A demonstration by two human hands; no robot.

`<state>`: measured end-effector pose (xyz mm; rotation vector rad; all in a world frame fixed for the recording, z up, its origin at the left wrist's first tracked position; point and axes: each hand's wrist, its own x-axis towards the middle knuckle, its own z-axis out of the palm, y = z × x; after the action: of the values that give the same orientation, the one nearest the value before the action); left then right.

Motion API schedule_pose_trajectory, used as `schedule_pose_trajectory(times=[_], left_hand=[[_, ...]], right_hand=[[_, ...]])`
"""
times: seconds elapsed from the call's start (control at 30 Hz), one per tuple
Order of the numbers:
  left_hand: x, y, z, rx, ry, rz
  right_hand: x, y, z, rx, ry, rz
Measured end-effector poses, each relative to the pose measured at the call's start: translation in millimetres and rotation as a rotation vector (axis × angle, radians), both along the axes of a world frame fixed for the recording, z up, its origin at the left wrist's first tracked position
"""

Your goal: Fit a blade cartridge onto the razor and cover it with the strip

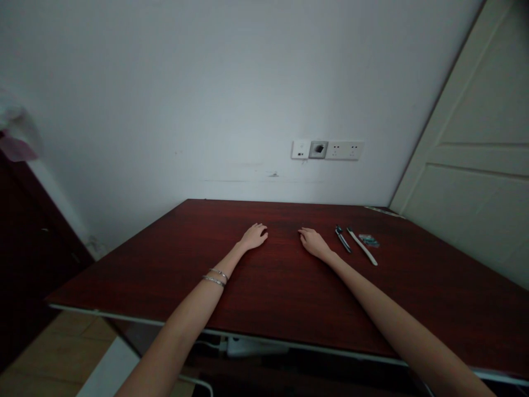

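My left hand lies palm down on the dark red wooden table, its fingers loosely stretched and nothing under them that I can see. Two silvery bracelets circle that wrist. Across a gap, my right hand also rests on the tabletop, fingers extended and empty. Nearest to it, on its right, is a slim dark-handled tool with a small black head. Beside that lies a longer white-handled tool, also dark at its far end. A small clear packet with greenish pieces comes after it; its contents are too small to tell.
A white wall with a row of sockets rises behind the table. To the right stands a pale panelled door. Below the front edge are a white box-like object and a white cable.
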<state>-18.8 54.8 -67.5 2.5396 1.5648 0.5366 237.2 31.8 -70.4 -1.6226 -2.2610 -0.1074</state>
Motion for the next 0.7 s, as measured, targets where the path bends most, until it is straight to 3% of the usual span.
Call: schedule_pose_trajectory(times=[0.5, 0.7], left_hand=[[0, -3, 3.1, 0.014, 0.038, 0.034], [1, -5, 6.8, -0.001, 0.05, 0.052]], right_hand=[[-3, -4, 4.8, -0.041, 0.04, -0.021], [15, -10, 36.7, 0.014, 0.116, -0.053]])
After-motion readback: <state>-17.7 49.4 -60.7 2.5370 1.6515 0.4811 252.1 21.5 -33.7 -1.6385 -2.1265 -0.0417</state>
